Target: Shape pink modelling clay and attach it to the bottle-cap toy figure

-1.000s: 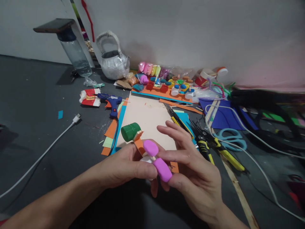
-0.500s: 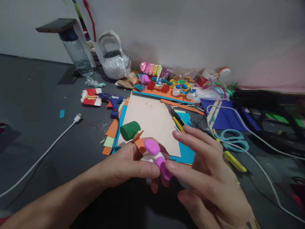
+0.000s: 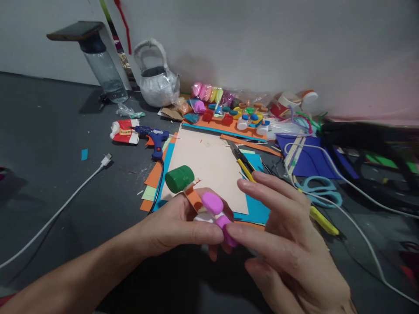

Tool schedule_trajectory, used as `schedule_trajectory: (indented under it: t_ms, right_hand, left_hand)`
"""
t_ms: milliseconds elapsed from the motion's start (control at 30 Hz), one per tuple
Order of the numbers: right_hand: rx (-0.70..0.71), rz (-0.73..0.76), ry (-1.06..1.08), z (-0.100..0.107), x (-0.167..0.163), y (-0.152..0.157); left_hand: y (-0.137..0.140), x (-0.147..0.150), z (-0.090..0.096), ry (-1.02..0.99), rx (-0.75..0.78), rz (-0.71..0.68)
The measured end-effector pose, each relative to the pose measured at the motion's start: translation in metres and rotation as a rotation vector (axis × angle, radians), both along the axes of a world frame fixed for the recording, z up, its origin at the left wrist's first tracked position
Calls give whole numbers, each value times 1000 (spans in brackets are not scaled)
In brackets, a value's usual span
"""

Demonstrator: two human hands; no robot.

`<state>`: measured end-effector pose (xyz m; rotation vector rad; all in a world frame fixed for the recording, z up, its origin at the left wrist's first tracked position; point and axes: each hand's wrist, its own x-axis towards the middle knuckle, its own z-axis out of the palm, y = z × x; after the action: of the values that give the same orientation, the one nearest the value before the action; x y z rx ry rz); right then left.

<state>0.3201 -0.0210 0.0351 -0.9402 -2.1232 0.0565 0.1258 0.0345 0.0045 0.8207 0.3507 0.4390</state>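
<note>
Pinched in my left hand (image 3: 186, 226) is a small craft model with a green clay cylinder (image 3: 180, 179), an orange strip (image 3: 194, 199), a white part (image 3: 203, 216) and two pink clay pieces (image 3: 212, 203). The green cylinder sticks out at the far left end, while the pink pieces sit nearest my right hand (image 3: 291, 235). My right index fingertip touches the lower pink piece. The other right fingers are spread apart and hold nothing. My left fingers partly cover the model's underside.
Beneath the hands lie stacked paper sheets (image 3: 206, 161) with a craft knife (image 3: 240, 157). Left are a glue gun (image 3: 155, 139) and white cable (image 3: 75, 192). Blue scissors (image 3: 319, 192) lie right. A kettle (image 3: 157, 87), bottle (image 3: 106, 72) and finished clay models (image 3: 229, 117) stand behind.
The model has tilted slightly and its pink end has shifted a little to the right. My right index finger stays against the lower pink piece.
</note>
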Motion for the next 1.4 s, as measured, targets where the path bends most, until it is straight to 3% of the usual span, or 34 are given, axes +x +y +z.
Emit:
schedule_trajectory:
  t_ms: [367,633,1100,1400]
  right_hand:
    - [0,-28,115,-3,0,-2]
    - [29,-36,-31,3,-2,0]
    - [-268,-140,370,-16,-22,-5]
    - [-235,-184,365,-14,-26,-6]
  left_hand:
    - [0,2,3,-14,-17,4]
    - [0,-1,0,57,81,94]
    - [-10,3,7,28,125,123]
    - [-12,3,3,42,124,116]
